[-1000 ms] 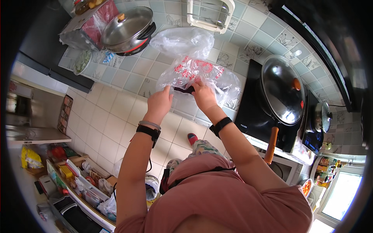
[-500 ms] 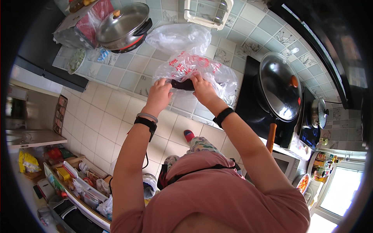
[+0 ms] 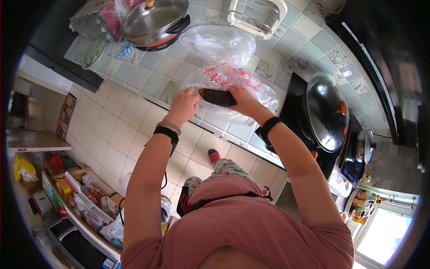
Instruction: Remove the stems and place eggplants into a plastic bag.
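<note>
A dark, long eggplant (image 3: 217,97) lies level over a clear plastic bag with red print (image 3: 224,76) at the counter's front. My right hand (image 3: 245,102) grips its right end, thumb on the near side and fingers on the far side. At the left end, where a brownish tip shows, my left hand (image 3: 182,106) has its fingers curled on the bag's edge, close to the eggplant. The left fingertips are partly hidden. Behind the printed bag sits another clear plastic bag (image 3: 219,44), puffed up.
A lidded steel pan (image 3: 154,22) stands at the back left, near a bowl of greens (image 3: 94,54). At the back is a cream rack (image 3: 257,31). A wok with a glass lid (image 3: 327,112) occupies the stove at right. Below left is an open drawer (image 3: 85,215) of packages.
The eggplant now shows far more, with the bag pulled back from it. My right hand has moved from the bag onto the eggplant's right end. The whole view has shifted slightly.
</note>
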Motion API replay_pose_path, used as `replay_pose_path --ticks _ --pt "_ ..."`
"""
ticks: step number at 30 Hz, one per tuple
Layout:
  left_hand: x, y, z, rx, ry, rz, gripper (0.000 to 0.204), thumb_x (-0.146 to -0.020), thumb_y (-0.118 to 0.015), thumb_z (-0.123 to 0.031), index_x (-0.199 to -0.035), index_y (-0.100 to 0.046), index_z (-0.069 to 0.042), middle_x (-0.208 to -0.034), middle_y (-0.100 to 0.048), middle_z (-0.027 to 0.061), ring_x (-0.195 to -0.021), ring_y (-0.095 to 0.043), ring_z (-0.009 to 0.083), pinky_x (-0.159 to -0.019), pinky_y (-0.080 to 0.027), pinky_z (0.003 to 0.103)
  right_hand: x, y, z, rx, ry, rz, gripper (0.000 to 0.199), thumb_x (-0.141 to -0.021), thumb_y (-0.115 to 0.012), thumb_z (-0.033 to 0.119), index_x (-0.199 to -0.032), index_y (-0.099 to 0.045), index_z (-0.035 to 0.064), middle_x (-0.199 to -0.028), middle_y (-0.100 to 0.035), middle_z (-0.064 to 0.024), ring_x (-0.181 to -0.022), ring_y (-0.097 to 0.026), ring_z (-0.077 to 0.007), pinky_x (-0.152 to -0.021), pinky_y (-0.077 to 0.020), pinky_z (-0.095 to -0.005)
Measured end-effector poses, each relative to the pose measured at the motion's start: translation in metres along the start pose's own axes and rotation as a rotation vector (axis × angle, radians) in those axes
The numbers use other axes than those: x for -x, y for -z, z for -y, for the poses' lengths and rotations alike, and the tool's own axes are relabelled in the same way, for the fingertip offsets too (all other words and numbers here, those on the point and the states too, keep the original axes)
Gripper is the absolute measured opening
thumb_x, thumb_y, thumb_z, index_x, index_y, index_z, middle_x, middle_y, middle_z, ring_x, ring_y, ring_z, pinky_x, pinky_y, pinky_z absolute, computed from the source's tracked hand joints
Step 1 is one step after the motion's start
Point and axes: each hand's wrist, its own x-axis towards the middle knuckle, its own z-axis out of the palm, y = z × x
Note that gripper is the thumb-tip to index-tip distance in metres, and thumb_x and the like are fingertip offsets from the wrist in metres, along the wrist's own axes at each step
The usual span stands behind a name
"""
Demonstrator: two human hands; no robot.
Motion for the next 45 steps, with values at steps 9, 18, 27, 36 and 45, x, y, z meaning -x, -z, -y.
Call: replay_pose_path --ticks 9,18,27,36,45 --pt "-0.013 0.005 -0.013 -0.124 0.011 -0.104 0.014 -0.074 -0.069 -0.013 -0.085 -0.065 -0.005 -0.122 -0.058 0.0136 -0.122 -0.049 0.0304 -0.093 -0.043 0.043 -0.007 0.061 0.019 -0.937 0.137 0.031 0.063 -0.082 -0.073 0.006 -0.137 -0.043 0.0064 -0.126 -0.054 -0.0017 -0.118 -0.049 -0.0155 -0.103 -0.0357 -0.0298" --pt "-0.038 0.024 -0.033 -0.318 -0.012 -0.209 0.008 -0.072 -0.06 -0.011 -0.072 -0.068 -0.009 -0.098 -0.06 0.0064 -0.104 -0.053 0.0218 -0.085 -0.039 0.034 -0.002 0.105 0.02 -1.483 -0.059 0.024 0.056 -0.086 -0.072 0.02 -0.136 -0.048 0.0113 -0.128 -0.057 -0.0021 -0.119 -0.053 -0.0171 -0.101 -0.0416 -0.0356" --pt "-0.035 0.022 -0.028 -0.458 -0.066 -0.256 0.007 -0.071 -0.06 -0.012 -0.07 -0.067 -0.009 -0.092 -0.058 0.0061 -0.097 -0.054 0.0219 -0.084 -0.039 0.035 -0.006 0.11 0.016 -1.607 0.045 -0.195 0.049 -0.092 -0.063 0.03 -0.132 -0.049 0.0053 -0.129 -0.057 -0.0082 -0.122 -0.052 -0.0251 -0.108 -0.0368 -0.0495" --pt "-0.034 0.03 -0.02 -0.224 0.214 -0.103 0.013 -0.075 -0.065 -0.009 -0.088 -0.065 -0.003 -0.105 -0.06 0.0141 -0.104 -0.056 0.0305 -0.091 -0.042 0.041 -0.009 0.117 0.004 -1.933 -0.001 -0.297 0.036 -0.093 -0.062 0.027 -0.122 -0.054 0.0078 -0.122 -0.059 -0.0076 -0.122 -0.05 -0.0295 -0.108 -0.0321 -0.0636" --pt "0.003 0.088 -0.049 0.085 -0.02 -0.384 0.034 -0.077 -0.067 -0.003 -0.11 -0.061 -0.002 -0.12 -0.058 0.0166 -0.113 -0.055 0.0351 -0.094 -0.044 0.044 0.001 0.113 0.063 -1.708 -0.126 -0.463 0.041 -0.091 -0.066 0.018 -0.128 -0.048 0.0127 -0.121 -0.057 -0.0057 -0.115 -0.053 -0.0244 -0.1 -0.0408 -0.0557"
